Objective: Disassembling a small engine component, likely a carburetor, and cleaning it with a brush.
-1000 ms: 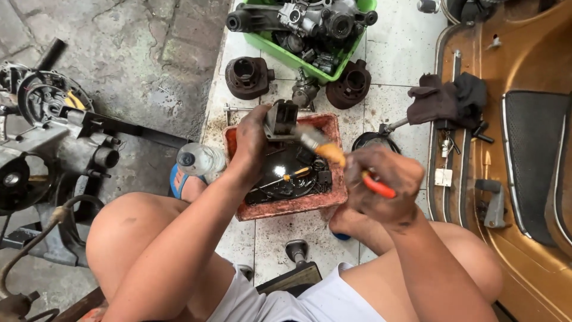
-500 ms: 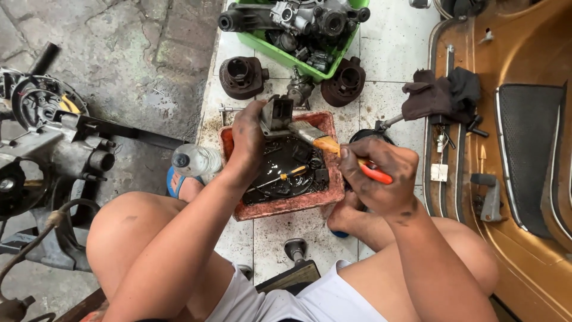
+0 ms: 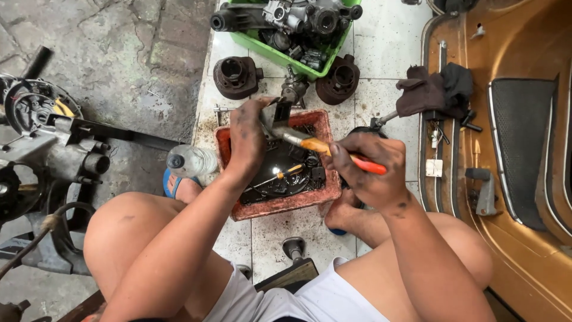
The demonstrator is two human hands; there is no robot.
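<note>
The left hand (image 3: 249, 136) gripped a metal part (image 3: 276, 115) over the red tray (image 3: 280, 206); the right hand (image 3: 370, 170) was closed around a brush (image 3: 325, 147) touching it.

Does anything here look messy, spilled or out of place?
Yes: the red tray holds a pool of black oily liquid, and dark specks spatter the white tiled floor around it. Both the left hand and right hand are grease-smeared.
</note>
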